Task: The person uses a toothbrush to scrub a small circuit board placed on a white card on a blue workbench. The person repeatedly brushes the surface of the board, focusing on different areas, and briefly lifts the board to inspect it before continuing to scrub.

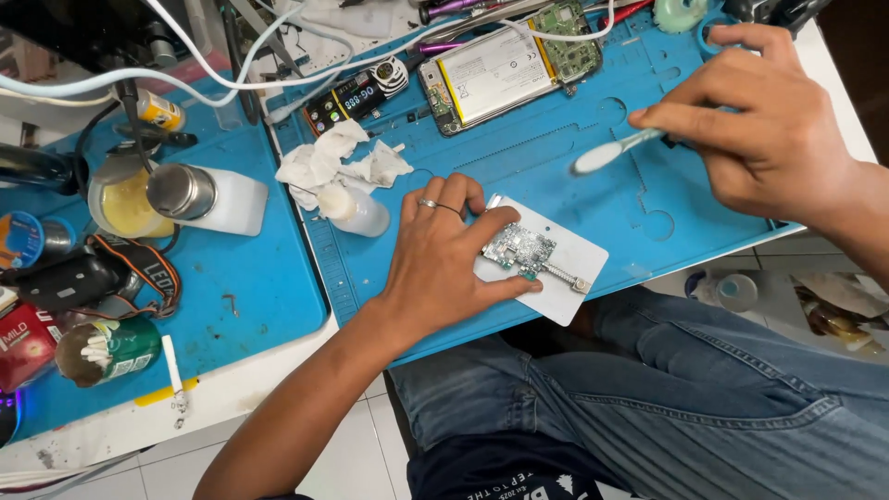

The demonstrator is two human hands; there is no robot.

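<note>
My left hand (443, 255) presses down on a white rectangular plate (574, 259) at the front edge of the blue work mat (556, 176), thumb and forefinger either side of a small green circuit board (520, 250) clamped on it. A ring sits on one finger. Up at the right, my right hand (759, 120) holds a white toothbrush (616, 150) with its head pointing left, hovering above the mat and apart from the board.
An opened phone with its battery (500, 74) lies at the mat's far edge, beside a small digital meter (356, 97). Crumpled tissue (338, 162), a small clear bottle (356, 211), a pump dispenser bottle (208, 196), a yellowish jar (125, 206) and cables sit left. My jeans (667, 389) are below.
</note>
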